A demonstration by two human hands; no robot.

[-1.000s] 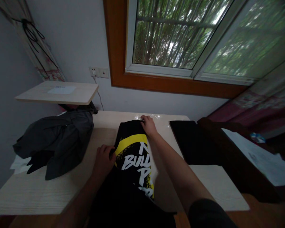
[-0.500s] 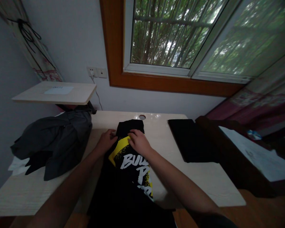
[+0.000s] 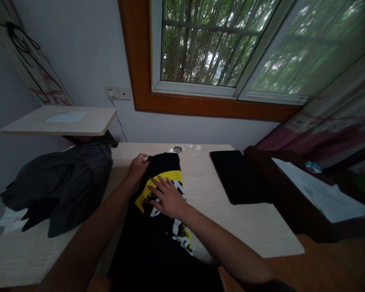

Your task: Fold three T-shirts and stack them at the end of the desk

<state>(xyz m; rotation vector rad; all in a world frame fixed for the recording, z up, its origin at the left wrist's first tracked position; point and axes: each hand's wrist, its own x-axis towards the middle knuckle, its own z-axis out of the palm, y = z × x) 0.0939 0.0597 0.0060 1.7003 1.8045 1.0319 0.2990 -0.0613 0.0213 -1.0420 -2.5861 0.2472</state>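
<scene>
A black T-shirt [image 3: 164,162] with a yellow band and white lettering lies in a narrow folded strip on the table, its near part hanging towards me. At its far left edge my left hand [image 3: 138,168] is closed, the fingers bent over the cloth's border. My right hand [image 3: 170,198] rests flat on the printed area with fingers spread, covering part of the lettering.
A heap of dark grey clothing [image 3: 76,174] lies on the table [image 3: 200,178] at left, beneath a raised wooden shelf [image 3: 61,121]. To the right is a folded black cloth [image 3: 240,176]. Beyond stands dark furniture bearing a white sheet [image 3: 319,190]. A window [image 3: 213,48] is behind.
My right hand has slid nearer to me and flattened onto the print. My left hand has moved slightly up to the shirt's far left edge. The view has shifted a little to the right.
</scene>
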